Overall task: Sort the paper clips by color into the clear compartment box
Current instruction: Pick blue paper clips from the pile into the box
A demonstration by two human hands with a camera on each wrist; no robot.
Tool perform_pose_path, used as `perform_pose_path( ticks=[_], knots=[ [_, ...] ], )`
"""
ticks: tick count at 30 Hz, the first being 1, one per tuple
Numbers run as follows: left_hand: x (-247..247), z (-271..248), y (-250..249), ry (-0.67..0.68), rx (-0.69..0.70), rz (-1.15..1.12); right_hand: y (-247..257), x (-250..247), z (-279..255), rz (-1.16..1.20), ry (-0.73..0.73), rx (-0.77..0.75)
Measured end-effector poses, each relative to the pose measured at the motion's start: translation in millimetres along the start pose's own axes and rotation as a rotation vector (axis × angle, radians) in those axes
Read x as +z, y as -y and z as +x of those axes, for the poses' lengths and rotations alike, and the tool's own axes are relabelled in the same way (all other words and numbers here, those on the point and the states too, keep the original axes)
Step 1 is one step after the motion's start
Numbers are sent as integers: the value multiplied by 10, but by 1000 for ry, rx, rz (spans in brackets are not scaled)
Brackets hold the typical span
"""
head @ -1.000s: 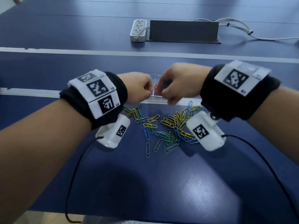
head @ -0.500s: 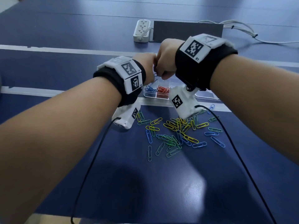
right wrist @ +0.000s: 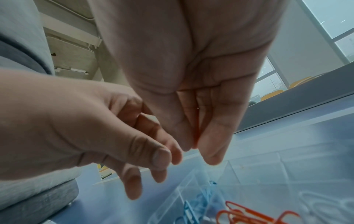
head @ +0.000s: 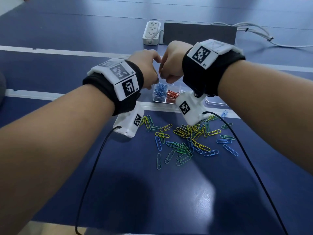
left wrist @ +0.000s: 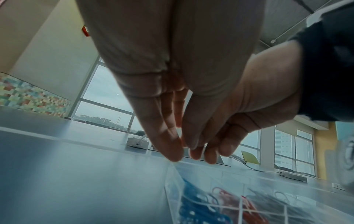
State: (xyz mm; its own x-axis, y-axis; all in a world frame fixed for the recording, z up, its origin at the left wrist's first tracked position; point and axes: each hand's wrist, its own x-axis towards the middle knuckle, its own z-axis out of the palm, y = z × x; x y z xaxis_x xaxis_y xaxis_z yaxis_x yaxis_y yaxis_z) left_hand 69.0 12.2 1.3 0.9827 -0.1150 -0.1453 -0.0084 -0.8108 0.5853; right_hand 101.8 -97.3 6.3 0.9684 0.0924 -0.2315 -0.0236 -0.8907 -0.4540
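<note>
Clear plastic is forming the compartment box (head: 156, 98), which is standing on the blue table (head: 169, 192) beyond the loose paper clips (head: 188, 141) and is partly hidden by the right wrist camera (head: 189, 107). Two filled compartments are showing in the head view: one with blue clips (head: 159, 90) at the box's left end, and one with red clips (head: 171, 94) just beside it. Loose clips in yellow, green and blue are lying in one heap nearer the table's front edge; they are overlapping too much for an exact count.

Two hands are hanging close together above the box. From the head view only their backs are showing. The left wrist view is showing the left hand (left wrist: 172, 94) with fingers brought together, the tips almost touching; I cannot tell whether a clip is between them. The right wrist view is showing the right hand (right wrist: 193, 91) with thumb and fingers pressed together, something thin and orange-red seeming to sit between them.

One white power strip (head: 152, 32), one dark panel (head: 199, 33) and white cables (head: 259, 33) are lying toward the far edge.
</note>
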Motion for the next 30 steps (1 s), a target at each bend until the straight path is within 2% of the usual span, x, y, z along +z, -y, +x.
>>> perform_pose_path(
  ticks=[4,7,14,17,20,24,30],
  knots=[
    [-34,-69,30,-25,27,28,-16,-67,-148,-30,-14,-22],
    [-27,-109,53,-13,111,116,-124,-126,-295,-27,-26,-27],
    [89,-228,23,183,297,382,-511,-159,-594,-260,33,-46],
    [171,-263,-32,260,338,424,-654,-143,-723,-337,125,-50],
    [238,-300,-104,304,371,446,-751,-99,-800,-434,179,-119],
    [261,-394,-150,401,393,460,-831,-57,-834,-511,171,-216],
    [210,-580,-21,566,395,510,-923,-40,-851,-538,134,-268]
  ],
)
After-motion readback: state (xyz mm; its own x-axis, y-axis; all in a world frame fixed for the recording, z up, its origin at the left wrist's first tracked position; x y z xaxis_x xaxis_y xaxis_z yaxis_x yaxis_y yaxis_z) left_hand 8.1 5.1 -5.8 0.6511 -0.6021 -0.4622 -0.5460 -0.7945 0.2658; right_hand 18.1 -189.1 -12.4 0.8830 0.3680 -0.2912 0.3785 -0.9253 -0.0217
